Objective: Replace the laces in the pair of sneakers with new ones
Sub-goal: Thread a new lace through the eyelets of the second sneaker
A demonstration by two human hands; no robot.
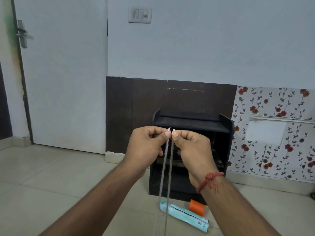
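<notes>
Two strands of a grey shoelace (167,171) hang down from my raised hands and run out of the bottom of the view. My left hand (146,147) pinches the tip of the left strand between thumb and forefinger. Close beside it, my right hand (192,149) pinches the tip of the right strand the same way. The two white tips stick up side by side, level with each other, at about chest height. A red thread is tied round my right wrist. No sneaker is in view.
A small black wooden rack (192,157) stands on the tiled floor against the wall, straight behind my hands. In front of it lie a teal tube-shaped pack (184,216) and an orange roll (197,209). A white door (64,74) is at the left.
</notes>
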